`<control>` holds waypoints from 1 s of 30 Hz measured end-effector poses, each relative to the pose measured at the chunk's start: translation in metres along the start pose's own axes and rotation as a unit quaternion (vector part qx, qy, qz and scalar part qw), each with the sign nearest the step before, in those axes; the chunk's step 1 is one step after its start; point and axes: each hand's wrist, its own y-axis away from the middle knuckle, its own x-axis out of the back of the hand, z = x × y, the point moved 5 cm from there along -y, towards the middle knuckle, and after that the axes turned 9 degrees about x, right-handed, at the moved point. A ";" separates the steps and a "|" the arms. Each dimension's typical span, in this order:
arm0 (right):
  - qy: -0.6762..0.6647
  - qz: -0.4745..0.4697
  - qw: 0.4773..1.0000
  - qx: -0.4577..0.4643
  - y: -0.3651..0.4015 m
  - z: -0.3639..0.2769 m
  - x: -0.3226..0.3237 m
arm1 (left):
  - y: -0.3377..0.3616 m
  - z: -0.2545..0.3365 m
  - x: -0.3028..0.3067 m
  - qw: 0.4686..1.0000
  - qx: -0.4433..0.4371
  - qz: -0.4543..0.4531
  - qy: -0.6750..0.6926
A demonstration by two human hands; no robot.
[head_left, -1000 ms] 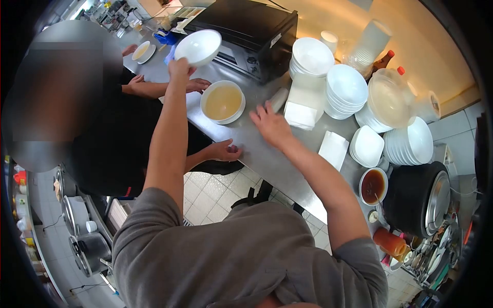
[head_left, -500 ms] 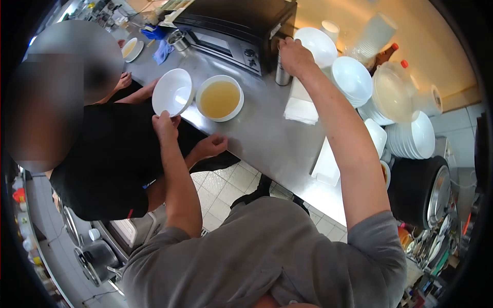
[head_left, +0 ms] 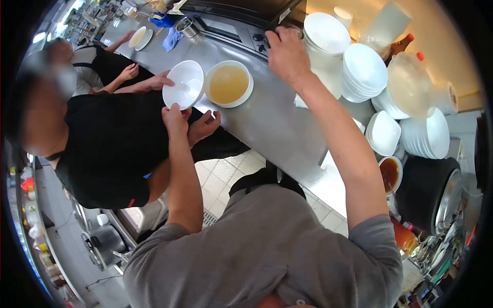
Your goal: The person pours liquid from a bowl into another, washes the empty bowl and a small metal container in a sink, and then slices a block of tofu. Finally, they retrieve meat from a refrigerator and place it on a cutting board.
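My left hand (head_left: 176,119) pinches the near rim of an empty white bowl (head_left: 185,86), which is tilted toward me. A co-worker's hand (head_left: 160,80) also touches this bowl at its far left rim. Beside it on the steel counter, a white bowl of clear yellowish broth (head_left: 229,86) stands upright. My right hand (head_left: 287,55) is reached out over the counter by the black oven, fingers closed. A small dark bit shows at its fingertips, but I cannot make out what it is. Just behind that hand are a round metal rim and a stack of white bowls (head_left: 327,33).
More white bowls (head_left: 364,66) and square dishes (head_left: 384,134) are stacked at the right. A bowl of reddish-brown liquid (head_left: 390,174) stands near a black cooker (head_left: 429,195). The co-worker in black stands close at my left, another hand (head_left: 204,127) near the counter edge.
My right hand has moved a little left, from above a metal cylinder that no longer shows beneath it. The view has shifted, and the co-worker's hand now reaches over the empty bowl's rim.
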 end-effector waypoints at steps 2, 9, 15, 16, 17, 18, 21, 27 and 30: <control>-0.192 -0.086 0.976 -0.060 0.008 -0.015 -0.014 | -0.014 -0.008 0.008 1.000 0.003 -0.002 -0.008; -0.481 -0.311 0.752 -0.327 0.069 -0.061 -0.172 | -0.035 -0.016 -0.006 0.992 0.076 0.017 0.101; -0.559 -0.306 0.649 -0.414 0.066 -0.079 -0.190 | -0.081 -0.093 -0.028 0.956 0.238 -0.140 -0.097; -0.558 -0.307 0.651 -0.413 0.064 -0.080 -0.193 | -0.081 -0.097 -0.036 0.950 0.251 -0.163 -0.090; -0.561 -0.302 0.655 -0.407 0.062 -0.081 -0.195 | -0.080 -0.099 -0.042 0.950 0.250 -0.163 -0.088; -0.564 -0.295 0.659 -0.401 0.060 -0.081 -0.198 | -0.081 -0.104 -0.047 0.948 0.244 -0.168 -0.117; -0.568 -0.276 0.659 -0.408 0.060 -0.078 -0.201 | -0.089 -0.105 -0.059 0.940 0.218 -0.171 -0.201; -0.576 -0.263 0.637 -0.441 0.068 -0.077 -0.183 | -0.110 -0.119 -0.064 0.923 0.171 -0.209 -0.275; -0.581 -0.235 0.634 -0.453 0.072 -0.074 -0.164 | -0.107 -0.118 -0.067 0.923 0.168 -0.210 -0.274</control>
